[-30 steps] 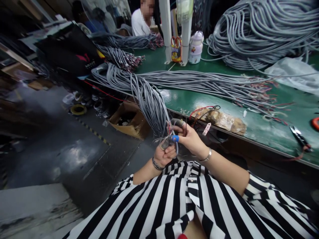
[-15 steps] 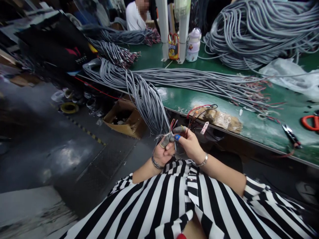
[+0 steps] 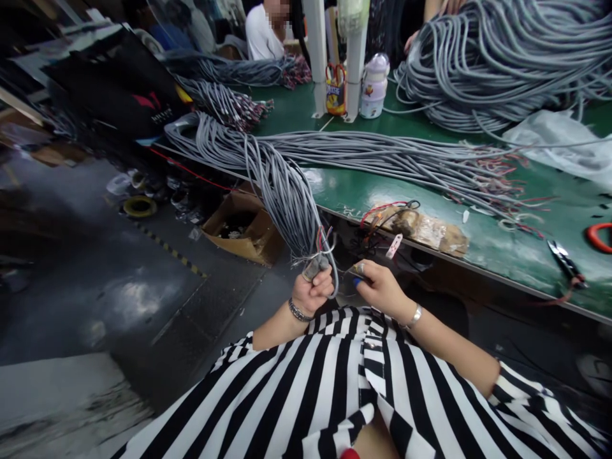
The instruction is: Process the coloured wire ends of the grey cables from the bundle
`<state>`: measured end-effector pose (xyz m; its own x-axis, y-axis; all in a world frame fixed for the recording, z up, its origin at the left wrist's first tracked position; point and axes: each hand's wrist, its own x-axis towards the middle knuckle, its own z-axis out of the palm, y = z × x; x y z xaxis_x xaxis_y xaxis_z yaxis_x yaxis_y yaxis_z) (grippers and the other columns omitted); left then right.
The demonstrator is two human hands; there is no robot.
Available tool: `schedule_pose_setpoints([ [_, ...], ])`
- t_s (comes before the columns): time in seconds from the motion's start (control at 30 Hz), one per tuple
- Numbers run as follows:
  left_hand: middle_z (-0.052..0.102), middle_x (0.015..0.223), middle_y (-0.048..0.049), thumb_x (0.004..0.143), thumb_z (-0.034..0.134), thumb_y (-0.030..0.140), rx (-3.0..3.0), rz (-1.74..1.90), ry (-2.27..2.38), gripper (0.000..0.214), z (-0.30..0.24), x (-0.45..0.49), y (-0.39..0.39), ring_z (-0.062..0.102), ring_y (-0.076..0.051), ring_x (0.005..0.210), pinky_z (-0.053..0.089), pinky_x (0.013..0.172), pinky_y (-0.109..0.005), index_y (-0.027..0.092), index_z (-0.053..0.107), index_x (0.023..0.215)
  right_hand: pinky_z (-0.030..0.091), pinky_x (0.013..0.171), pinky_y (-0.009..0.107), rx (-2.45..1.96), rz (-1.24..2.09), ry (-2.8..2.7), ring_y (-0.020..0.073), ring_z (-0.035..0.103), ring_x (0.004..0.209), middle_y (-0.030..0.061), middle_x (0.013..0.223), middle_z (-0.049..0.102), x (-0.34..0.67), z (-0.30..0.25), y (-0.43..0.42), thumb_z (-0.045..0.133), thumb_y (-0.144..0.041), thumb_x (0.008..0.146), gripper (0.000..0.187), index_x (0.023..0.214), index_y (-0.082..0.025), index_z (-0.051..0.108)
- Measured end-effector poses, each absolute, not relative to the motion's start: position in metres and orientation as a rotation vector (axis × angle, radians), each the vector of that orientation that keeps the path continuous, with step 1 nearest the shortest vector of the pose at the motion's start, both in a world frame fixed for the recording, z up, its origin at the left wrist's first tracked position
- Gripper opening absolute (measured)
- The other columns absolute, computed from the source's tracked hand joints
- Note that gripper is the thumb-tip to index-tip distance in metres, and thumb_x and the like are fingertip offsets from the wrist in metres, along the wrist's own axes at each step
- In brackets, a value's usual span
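My left hand [image 3: 313,290] is closed around the end of a grey cable [image 3: 335,274], which bends in a loop beside the fingers. Red and pale bare wires [image 3: 322,239] stick out above its thumb, which wears a grey finger cover. A thick bundle of grey cables [image 3: 287,197] hangs off the bench edge down to this hand. To the right, my right hand [image 3: 385,290] is pinched, with a blue wrap on one finger and a grey cover on another. A faint thin strand seems to run from its fingertips toward the left hand; what the pinch holds is too small to make out.
On the green bench [image 3: 335,185] lie more grey cables [image 3: 382,150], pliers [image 3: 564,260], an orange-handled tool [image 3: 597,237] and a taped block [image 3: 425,229]. A bottle [image 3: 374,86] stands behind. Another person's hand [image 3: 411,41] is by the large cable coil [image 3: 502,64]. A cardboard box [image 3: 243,229] sits below.
My right hand has moved right, away from the left hand, opening a gap between them. The grey cable end now shows as a loop. Another person's hands have appeared behind the large coil.
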<state>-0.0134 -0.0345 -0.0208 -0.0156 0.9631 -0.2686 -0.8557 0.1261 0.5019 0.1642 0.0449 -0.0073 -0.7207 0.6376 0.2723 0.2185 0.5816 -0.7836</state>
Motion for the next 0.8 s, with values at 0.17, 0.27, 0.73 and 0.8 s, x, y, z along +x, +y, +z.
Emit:
schedule_pose_setpoints([
  [0.17, 0.027, 0.046, 0.0094, 0.090, 0.058, 0.038, 0.270, 1.418, 0.670, 0.032, -0.029, -0.008, -0.031, 0.014, -0.001, 0.029, 0.015, 0.035, -0.018, 0.014, 0.056, 0.069, 0.052, 0.067, 0.030, -0.684, 1.275, -2.017, 0.0164, 0.063, 0.070, 0.0046, 0.082, 0.070, 0.165, 0.015, 0.036, 0.059, -0.031, 0.086, 0.016, 0.094, -0.020, 0.069],
  [0.27, 0.031, 0.043, 0.0099, 0.081, 0.066, 0.050, 0.327, 1.385, 0.696, 0.037, -0.035, -0.002, -0.031, 0.018, -0.002, 0.027, 0.017, 0.033, -0.018, 0.015, 0.056, 0.071, 0.053, 0.072, 0.032, -0.775, 1.331, -1.857, 0.0181, 0.065, 0.075, 0.0050, 0.085, 0.072, 0.155, 0.016, 0.035, 0.062, -0.036, 0.085, 0.019, 0.092, -0.020, 0.070],
  [0.73, 0.048, 0.045, 0.0091, 0.058, 0.085, 0.045, 0.478, 1.431, 0.960, 0.047, -0.044, 0.016, -0.033, 0.034, -0.002, 0.033, 0.019, 0.033, -0.013, 0.018, 0.051, 0.075, 0.049, 0.066, 0.030, -0.809, 1.404, -1.867, 0.0161, 0.060, 0.068, 0.0032, 0.075, 0.068, 0.161, 0.002, 0.040, 0.062, -0.032, 0.083, 0.016, 0.081, -0.018, 0.066],
  [0.8, 0.049, 0.045, 0.0087, 0.058, 0.086, 0.044, 0.476, 1.417, 0.956, 0.047, -0.045, 0.016, -0.032, 0.033, -0.002, 0.033, 0.018, 0.033, -0.013, 0.017, 0.052, 0.076, 0.050, 0.067, 0.030, -0.788, 1.490, -1.777, 0.0163, 0.060, 0.069, 0.0036, 0.078, 0.068, 0.160, -0.001, 0.041, 0.063, -0.034, 0.082, 0.017, 0.083, -0.018, 0.066],
])
